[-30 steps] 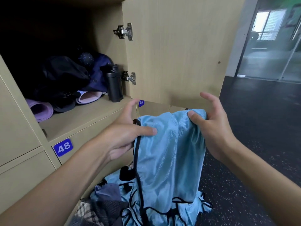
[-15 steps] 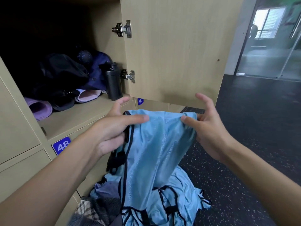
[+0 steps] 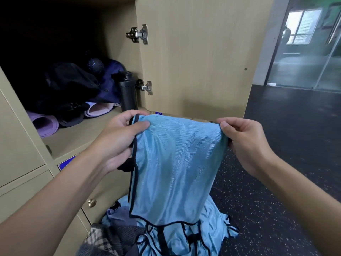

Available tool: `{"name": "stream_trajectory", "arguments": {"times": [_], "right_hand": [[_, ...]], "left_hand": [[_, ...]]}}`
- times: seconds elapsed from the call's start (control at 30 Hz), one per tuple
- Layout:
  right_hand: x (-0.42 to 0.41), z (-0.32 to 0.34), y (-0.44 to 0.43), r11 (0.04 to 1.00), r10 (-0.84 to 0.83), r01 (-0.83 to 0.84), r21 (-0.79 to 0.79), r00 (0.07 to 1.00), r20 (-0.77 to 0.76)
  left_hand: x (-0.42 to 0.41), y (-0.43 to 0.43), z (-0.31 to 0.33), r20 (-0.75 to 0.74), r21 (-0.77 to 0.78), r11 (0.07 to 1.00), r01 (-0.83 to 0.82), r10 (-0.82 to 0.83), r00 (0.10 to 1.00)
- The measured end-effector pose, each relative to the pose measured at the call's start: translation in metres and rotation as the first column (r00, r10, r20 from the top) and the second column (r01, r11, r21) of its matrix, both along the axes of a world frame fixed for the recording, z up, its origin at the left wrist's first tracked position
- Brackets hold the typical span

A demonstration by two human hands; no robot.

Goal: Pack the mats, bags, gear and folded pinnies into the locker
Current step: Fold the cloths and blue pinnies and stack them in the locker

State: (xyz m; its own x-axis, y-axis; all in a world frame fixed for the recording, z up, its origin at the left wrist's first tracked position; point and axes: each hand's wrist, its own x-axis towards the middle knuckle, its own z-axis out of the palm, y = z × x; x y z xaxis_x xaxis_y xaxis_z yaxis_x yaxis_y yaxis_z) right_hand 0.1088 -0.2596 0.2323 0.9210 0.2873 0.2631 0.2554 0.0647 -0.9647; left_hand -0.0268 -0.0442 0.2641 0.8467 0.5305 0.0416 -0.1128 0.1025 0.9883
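Spread wider now, the blue pinny [image 3: 175, 163] hangs from corners pinched by left hand [image 3: 118, 143] and right hand [image 3: 245, 145].

Sheeny blue mesh-cloth pinny [image 3: 173, 163], matt wood-grain locker door [image 3: 199, 52], shiny metal hinges [image 3: 140, 34]

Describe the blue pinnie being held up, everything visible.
The pinnie is light blue, shiny mesh-like fabric with dark binding along its edges. It hangs limp in front of the open locker, top edge stretched between the left hand, pinching one corner, and the right hand, pinching the other. Its hem reaches a pile of similar pinnies on the floor; contact cannot be told.
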Motion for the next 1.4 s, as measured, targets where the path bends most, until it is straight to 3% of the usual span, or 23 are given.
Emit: {"name": "stream_trajectory", "arguments": {"times": [0.2,0.4,0.57,0.73,0.77,0.9,1.1,1.23,1.4], "right_hand": [[0.000,0.000,0.001,0.990,0.077,-0.074,-0.122,0.997,0.022],[-0.001,0.003,-0.001,0.944,0.046,0.033,-0.328,0.972,0.230],[0.001,0.004,-0.006,0.896,0.057,0.109,-0.430,0.933,0.354],[0.006,0.002,-0.007,0.853,0.135,0.112,-0.509,0.895,0.424],[0.005,0.001,-0.007,0.852,0.142,0.098,-0.514,0.902,0.408],[0.001,-0.002,-0.006,0.826,0.159,0.102,-0.555,0.902,0.402],[-0.007,0.003,0.000,0.832,0.165,0.057,-0.552,0.924,0.344],[-0.018,0.008,0.006,0.860,0.271,-0.172,-0.480,0.952,0.145],[-0.040,0.012,0.016,0.823,0.477,-0.483,-0.299,0.873,-0.097]], "left_hand": [[-0.002,0.003,-0.002,-0.037,0.127,0.992,0.004,0.000,0.999],[-0.008,0.007,-0.002,-0.139,0.351,0.930,0.112,-0.066,0.988],[-0.008,0.014,-0.005,-0.250,0.678,0.716,0.166,0.012,0.968],[-0.005,0.016,-0.011,-0.199,0.843,0.522,0.128,0.081,0.977],[-0.004,0.015,-0.012,-0.180,0.845,0.523,0.112,0.083,0.980],[-0.001,0.006,-0.015,-0.182,0.724,0.685,0.076,0.083,0.980],[0.005,-0.005,-0.021,-0.177,0.628,0.778,-0.021,0.170,0.969],[0.010,-0.011,-0.022,-0.176,0.578,0.815,-0.053,0.188,0.966],[0.015,-0.019,-0.027,-0.165,0.549,0.832,-0.076,0.197,0.966]]}}
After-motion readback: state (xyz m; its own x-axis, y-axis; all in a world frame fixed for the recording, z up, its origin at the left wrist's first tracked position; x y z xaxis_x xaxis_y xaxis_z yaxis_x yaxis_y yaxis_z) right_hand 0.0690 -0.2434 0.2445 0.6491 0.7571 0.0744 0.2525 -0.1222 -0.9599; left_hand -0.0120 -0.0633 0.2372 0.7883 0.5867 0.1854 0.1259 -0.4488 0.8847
